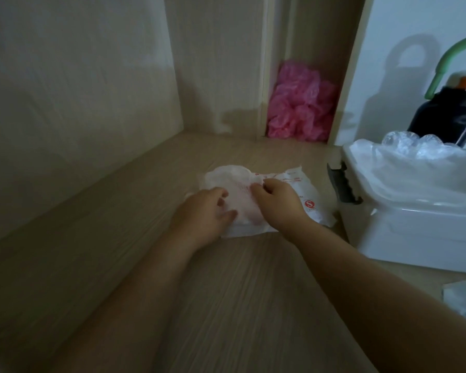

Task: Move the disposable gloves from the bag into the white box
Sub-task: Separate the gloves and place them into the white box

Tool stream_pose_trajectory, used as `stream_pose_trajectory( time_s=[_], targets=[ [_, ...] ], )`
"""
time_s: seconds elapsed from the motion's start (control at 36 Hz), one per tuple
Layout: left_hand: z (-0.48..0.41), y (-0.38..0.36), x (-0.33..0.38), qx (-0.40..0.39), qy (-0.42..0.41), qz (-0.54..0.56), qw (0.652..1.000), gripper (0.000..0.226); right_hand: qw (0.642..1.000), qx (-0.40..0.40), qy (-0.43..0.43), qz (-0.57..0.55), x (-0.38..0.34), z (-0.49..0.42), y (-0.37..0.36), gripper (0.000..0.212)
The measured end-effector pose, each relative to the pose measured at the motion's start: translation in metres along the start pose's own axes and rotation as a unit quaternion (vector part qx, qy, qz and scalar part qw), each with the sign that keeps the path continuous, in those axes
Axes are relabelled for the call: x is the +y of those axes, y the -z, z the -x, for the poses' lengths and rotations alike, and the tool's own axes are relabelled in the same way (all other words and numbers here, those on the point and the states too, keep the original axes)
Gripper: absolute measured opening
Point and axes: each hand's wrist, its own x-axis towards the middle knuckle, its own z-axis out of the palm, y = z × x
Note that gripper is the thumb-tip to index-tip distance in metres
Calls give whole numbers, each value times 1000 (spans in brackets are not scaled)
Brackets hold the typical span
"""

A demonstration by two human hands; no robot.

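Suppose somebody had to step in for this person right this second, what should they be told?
Left hand presses the bag down on the desk.
Right hand pinches the bag near its middle.
White box stands to the right, open, with crumpled clear plastic, likely gloves, piled in it.
Left to do: pull out whatever remains in the bag and drop it into the box.

We see open tabletop (113, 238) left of the bag (311, 195) and toward us; the side wall (78, 103) bounds that side, while the white box (414, 232) and its dark latch (342, 184) stand just right.
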Motion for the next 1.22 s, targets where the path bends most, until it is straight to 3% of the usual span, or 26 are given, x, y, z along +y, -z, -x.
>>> stream_pose_trajectory(
  time_s=[0.08,0.17,0.22,0.33,0.36,0.42,0.53,0.58,0.69,0.75,0.78,0.83,0.89,1.03,1.14,1.22],
  targets=[
    [-1,-1,-4,62,6,81,995,15,1000,3,8,-18,0,3,3,36],
    [-3,0,-2,102,28,180,978,19,999,24,22,-36,2,4,3,33],
    [-3,2,0,129,40,190,972,19,997,46,23,-49,3,6,4,30],
    [-1,8,-2,232,-40,-48,971,20,994,74,32,-72,2,9,4,23],
    [-2,7,-1,229,-67,-58,969,20,995,70,43,-63,2,10,3,19],
    [-3,9,6,182,-78,42,979,19,996,41,77,-29,1,11,1,11],
    [-7,16,12,116,-13,216,969,21,987,-79,93,102,5,12,-2,22],
    [-9,21,11,132,16,309,942,26,983,-134,70,105,6,17,-2,34],
    [-13,46,15,175,58,571,800,26,977,-162,67,118,13,18,-3,68],
    [-14,60,16,188,24,597,779,27,980,-175,59,75,10,19,1,86],
    [-15,65,17,195,3,583,789,28,985,-162,60,24,6,20,5,83],
    [-17,72,21,200,-41,524,827,32,986,-106,66,-107,-10,20,14,55],
    [-18,75,27,174,-82,474,859,33,967,-96,62,-229,-26,18,25,30],
    [-16,79,48,137,-112,413,893,31,889,-213,60,-401,-58,17,55,56],
    [-23,81,45,155,-150,273,938,34,896,-197,24,-397,-64,12,79,83],
    [-28,86,51,155,-178,195,952,33,886,-196,-11,-421,-67,6,100,102]
  ],
)
